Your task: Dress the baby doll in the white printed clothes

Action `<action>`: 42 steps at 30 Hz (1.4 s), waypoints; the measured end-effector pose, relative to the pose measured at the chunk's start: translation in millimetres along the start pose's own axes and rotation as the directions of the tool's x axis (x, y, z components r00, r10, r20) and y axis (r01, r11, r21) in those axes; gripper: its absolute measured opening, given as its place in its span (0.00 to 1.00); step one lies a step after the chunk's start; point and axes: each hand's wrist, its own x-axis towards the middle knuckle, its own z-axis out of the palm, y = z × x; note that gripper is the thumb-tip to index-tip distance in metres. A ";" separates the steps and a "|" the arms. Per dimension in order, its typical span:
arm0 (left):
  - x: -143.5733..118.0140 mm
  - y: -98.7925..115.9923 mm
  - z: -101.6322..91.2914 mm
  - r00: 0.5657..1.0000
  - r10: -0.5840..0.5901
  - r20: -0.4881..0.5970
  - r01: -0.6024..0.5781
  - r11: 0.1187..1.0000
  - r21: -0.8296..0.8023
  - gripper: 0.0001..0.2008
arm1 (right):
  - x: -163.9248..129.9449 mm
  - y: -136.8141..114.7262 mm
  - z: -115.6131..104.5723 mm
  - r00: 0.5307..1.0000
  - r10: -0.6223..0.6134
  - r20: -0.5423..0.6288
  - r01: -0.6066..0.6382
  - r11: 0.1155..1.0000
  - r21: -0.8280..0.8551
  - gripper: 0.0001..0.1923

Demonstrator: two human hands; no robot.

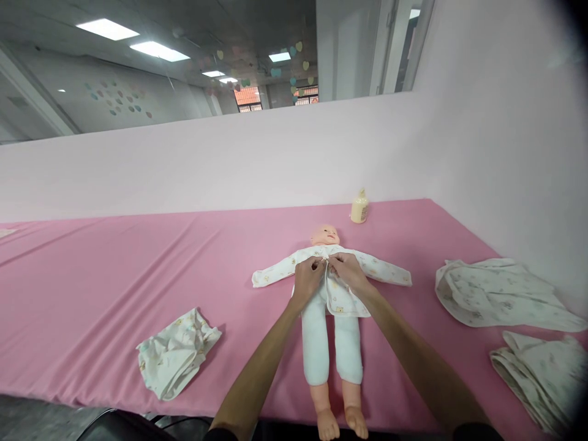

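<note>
A baby doll (326, 235) lies face up on the pink-covered table (114, 275), feet toward me. It wears a white printed top (384, 270) with sleeves spread out and plain white trousers (315, 343). My left hand (307, 277) and my right hand (348, 272) meet at the doll's chest, each pinching an edge of the top's front opening, fingers closed on the fabric.
A crumpled printed garment (174, 352) lies left of the doll. Two more printed cloths lie at the right, one spread (496, 293) and one folded (542, 373). A cream bottle (359, 207) stands beyond the doll's head by the pink wall.
</note>
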 end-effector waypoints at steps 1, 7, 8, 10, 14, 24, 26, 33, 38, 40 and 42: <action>0.1 0.4 0.2 1.000 -0.006 -0.007 0.006 1.000 -0.002 0.13 | 0.0 -0.1 0.3 1.000 0.005 -0.006 -0.005 1.000 0.008 0.09; -3.1 1.6 3.4 0.999 0.007 -0.035 -0.007 1.000 0.005 0.13 | -1.6 -1.1 2.4 0.997 -0.047 -0.055 0.048 0.998 0.029 0.09; -3.8 1.5 4.0 0.999 0.022 -0.038 -0.021 1.000 0.023 0.13 | -2.0 -1.4 2.6 0.997 -0.055 -0.056 0.057 0.998 0.025 0.09; -5.0 0.9 5.4 0.997 0.062 -0.039 -0.059 0.996 0.067 0.15 | -2.5 -1.8 2.9 0.997 -0.059 -0.056 0.060 0.998 0.014 0.10; -6.1 -1.4 7.2 0.990 0.140 -0.022 -0.136 0.983 0.120 0.17 | -2.9 -2.7 3.9 0.998 -0.030 -0.047 0.033 0.997 0.072 0.10; -7.9 -6.5 11.9 0.983 0.174 -0.059 -0.163 0.974 0.158 0.16 | -15.2 -8.1 8.5 0.986 -0.161 -0.034 0.155 0.980 -0.127 0.10; -7.8 -7.1 12.5 0.984 0.164 -0.072 -0.153 0.978 0.142 0.16 | -20.8 -8.2 12.6 0.966 -0.254 -0.037 0.234 0.929 -0.287 0.12; -7.1 -4.3 4.2 1.000 0.020 -0.013 -0.021 0.995 -0.093 0.17 | -30.3 2.2 25.4 0.935 -0.344 -0.083 0.292 0.884 -0.365 0.18; -4.4 -4.5 -4.9 0.994 0.009 0.106 0.011 0.982 -0.189 0.13 | -31.0 8.0 27.3 0.911 -0.408 -0.068 0.359 0.861 -0.361 0.19; -2.7 -4.4 -8.0 0.991 0.010 0.130 0.016 0.981 -0.192 0.13 | -31.1 10.5 28.1 0.893 -0.447 -0.056 0.395 0.836 -0.381 0.20; -0.3 -4.6 -10.6 0.989 0.000 0.151 0.033 0.977 -0.211 0.13 | -31.5 13.7 29.4 0.867 -0.497 -0.041 0.437 0.796 -0.420 0.21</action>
